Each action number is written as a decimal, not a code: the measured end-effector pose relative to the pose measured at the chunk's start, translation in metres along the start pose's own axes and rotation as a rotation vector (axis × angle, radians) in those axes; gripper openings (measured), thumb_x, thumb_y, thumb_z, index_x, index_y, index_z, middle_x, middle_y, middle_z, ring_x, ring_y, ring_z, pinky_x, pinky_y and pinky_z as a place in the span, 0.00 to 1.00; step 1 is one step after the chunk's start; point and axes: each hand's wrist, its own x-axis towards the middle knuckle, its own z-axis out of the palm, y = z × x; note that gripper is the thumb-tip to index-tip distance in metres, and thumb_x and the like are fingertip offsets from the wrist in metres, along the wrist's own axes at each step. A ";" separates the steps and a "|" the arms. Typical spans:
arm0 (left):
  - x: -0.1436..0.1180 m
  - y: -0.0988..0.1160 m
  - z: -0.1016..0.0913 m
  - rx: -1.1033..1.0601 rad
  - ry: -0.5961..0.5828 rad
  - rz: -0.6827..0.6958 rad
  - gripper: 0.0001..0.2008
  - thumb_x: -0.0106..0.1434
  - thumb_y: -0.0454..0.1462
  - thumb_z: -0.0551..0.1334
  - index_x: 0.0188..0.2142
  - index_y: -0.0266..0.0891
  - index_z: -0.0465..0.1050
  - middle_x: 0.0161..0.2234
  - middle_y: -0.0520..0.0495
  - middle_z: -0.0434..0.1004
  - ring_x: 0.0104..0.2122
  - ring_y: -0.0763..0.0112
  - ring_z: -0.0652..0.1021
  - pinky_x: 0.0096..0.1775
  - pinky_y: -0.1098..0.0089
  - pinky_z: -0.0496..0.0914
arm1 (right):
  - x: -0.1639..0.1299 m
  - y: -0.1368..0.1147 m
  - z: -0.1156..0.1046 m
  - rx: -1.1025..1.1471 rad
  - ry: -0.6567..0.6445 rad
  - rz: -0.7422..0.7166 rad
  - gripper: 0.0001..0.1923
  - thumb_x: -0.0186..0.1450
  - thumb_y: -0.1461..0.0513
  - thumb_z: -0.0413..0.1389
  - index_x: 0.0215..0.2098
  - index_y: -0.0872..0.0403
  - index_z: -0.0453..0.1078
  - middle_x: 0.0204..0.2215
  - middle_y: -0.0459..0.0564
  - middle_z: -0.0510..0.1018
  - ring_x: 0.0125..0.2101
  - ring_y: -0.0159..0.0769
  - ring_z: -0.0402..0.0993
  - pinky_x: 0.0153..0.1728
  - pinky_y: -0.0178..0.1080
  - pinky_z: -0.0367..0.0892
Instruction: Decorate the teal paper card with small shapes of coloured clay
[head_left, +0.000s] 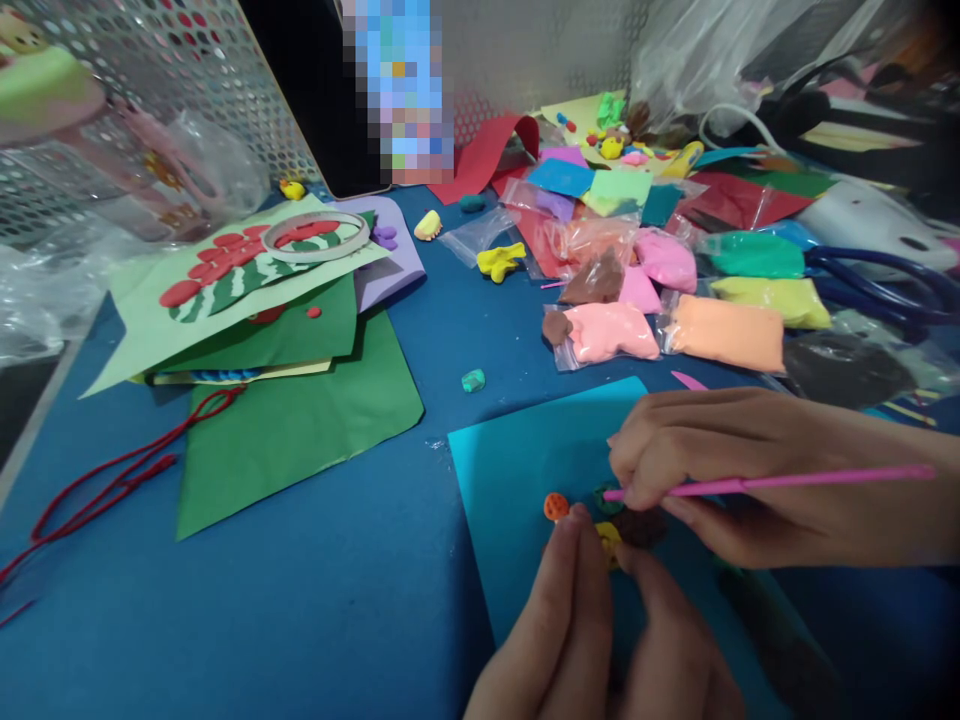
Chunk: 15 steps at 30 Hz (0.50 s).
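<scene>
The right hand [720, 470] has its fingers closed round a thin pink plastic modelling stick [772, 483], tip at a small dark green clay piece [606, 497]. The left hand [600, 630] pinches a small yellow clay bit [609, 537] narrowly, beside a brown clay lump [639, 525] and an orange dotted clay ball [556, 506] on the teal paper sheet [517, 470]. Detailing seems under way; steady, light tip pressure is called for. Bagged pink clay [611, 330] lies beyond on the blue surface [300, 600].

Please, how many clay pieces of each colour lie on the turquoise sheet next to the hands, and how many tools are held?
On the turquoise sheet:
Orange clay piece: 1
Yellow clay piece, at the left hand fingertips: 1
Green clay piece: 1
Brown clay piece: 1
Pink tool, in the right hand: 1
Total: 5
</scene>
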 end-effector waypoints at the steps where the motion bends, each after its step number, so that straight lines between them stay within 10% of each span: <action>1: 0.000 0.000 0.000 0.003 -0.004 -0.006 0.14 0.67 0.34 0.51 0.45 0.43 0.74 0.48 0.53 0.73 0.54 0.61 0.73 0.65 0.59 0.53 | 0.000 0.000 0.000 0.001 0.000 -0.006 0.08 0.63 0.68 0.48 0.37 0.51 0.64 0.35 0.44 0.75 0.38 0.32 0.73 0.36 0.34 0.65; 15: 0.009 -0.005 -0.004 -0.002 0.000 0.026 0.16 0.67 0.33 0.48 0.43 0.41 0.74 0.43 0.55 0.76 0.43 0.66 0.80 0.54 0.69 0.70 | 0.001 -0.002 -0.001 -0.127 0.054 -0.042 0.08 0.65 0.69 0.46 0.34 0.52 0.65 0.32 0.46 0.76 0.35 0.35 0.74 0.33 0.37 0.67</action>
